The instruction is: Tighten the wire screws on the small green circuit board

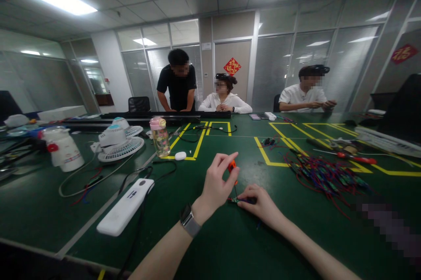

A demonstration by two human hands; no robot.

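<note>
My left hand, with a watch on its wrist, grips a small orange-handled screwdriver upright, tip down. The tip meets a small dark wired component on the green table. My right hand rests flat on the table and pinches that component to hold it in place. A pile of red and blue wired parts lies to the right of my hands.
A white power bank with a black cable lies left of my hands. Further left stand a pink-capped bottle, white fans and a white jug. A red screwdriver lies at right. Three people are at the far side.
</note>
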